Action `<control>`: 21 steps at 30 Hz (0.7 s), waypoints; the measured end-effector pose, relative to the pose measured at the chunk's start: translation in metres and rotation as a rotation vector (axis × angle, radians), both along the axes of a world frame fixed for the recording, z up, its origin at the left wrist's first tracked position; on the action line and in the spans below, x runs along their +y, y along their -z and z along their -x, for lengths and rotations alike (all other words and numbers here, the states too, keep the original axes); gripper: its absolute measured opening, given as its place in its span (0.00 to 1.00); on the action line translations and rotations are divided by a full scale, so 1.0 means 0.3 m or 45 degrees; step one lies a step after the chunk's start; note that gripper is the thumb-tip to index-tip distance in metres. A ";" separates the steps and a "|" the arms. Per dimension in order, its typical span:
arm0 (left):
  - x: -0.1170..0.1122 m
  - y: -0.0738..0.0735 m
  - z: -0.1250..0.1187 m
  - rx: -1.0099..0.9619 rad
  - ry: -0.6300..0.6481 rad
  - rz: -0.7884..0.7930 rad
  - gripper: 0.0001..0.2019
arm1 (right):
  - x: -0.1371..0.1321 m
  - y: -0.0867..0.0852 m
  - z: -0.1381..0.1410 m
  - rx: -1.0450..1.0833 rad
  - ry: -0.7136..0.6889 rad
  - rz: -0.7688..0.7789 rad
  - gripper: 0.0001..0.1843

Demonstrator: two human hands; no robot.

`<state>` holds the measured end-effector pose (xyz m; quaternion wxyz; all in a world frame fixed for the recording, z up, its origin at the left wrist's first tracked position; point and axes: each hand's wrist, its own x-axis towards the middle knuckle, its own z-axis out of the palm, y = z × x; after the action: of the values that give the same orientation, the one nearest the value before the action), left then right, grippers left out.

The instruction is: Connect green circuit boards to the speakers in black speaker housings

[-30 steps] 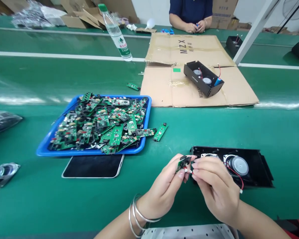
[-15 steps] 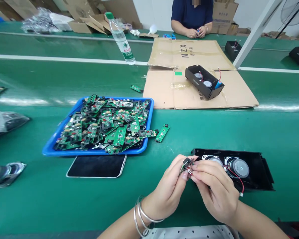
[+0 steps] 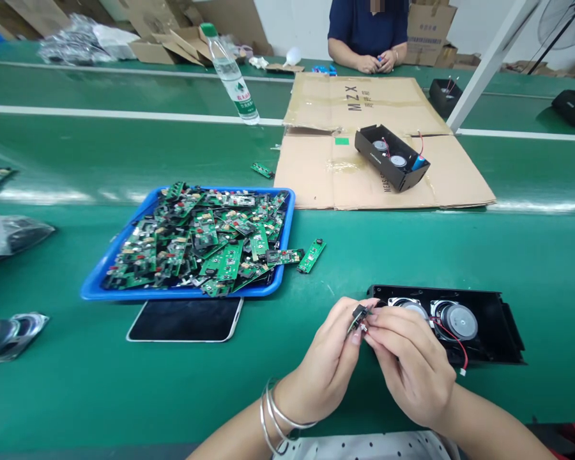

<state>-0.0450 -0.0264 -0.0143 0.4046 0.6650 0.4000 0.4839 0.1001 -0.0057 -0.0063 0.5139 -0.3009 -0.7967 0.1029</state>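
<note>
Blue plastic forms the tray [image 3: 92,291], heaped with circuit boards [image 3: 205,231], one overhanging its right rim; a phone [image 3: 186,321] lies at its near edge. Toward the table's [image 3: 124,390] near edge, the left hand [image 3: 322,364] pinches a small board [image 3: 356,320]. Farther off, on flat cardboard [image 3: 311,172], an open box [image 3: 381,167] holds two speakers and a blue cylinder. The right hand [image 3: 412,364] pinches a white plug [image 3: 363,328] against the small board, both hands' fingertips together. Joining these seems the step in hand; whether the plug is seated is hidden, and the move calls for a straight, steady push. Rightmost, a black case [image 3: 494,332] carries two larger speakers.
</note>
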 end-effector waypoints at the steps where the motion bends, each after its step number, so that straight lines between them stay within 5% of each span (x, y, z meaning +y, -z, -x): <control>1: -0.001 0.001 -0.001 0.013 -0.004 -0.008 0.20 | 0.000 0.001 0.002 0.000 0.008 -0.005 0.11; 21: -0.005 -0.002 0.012 0.115 0.007 -0.065 0.22 | 0.009 -0.004 0.010 0.045 0.010 -0.005 0.10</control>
<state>-0.0486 -0.0278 -0.0137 0.3704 0.6973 0.4036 0.4622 0.0972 -0.0031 -0.0052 0.5289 -0.3012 -0.7865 0.1044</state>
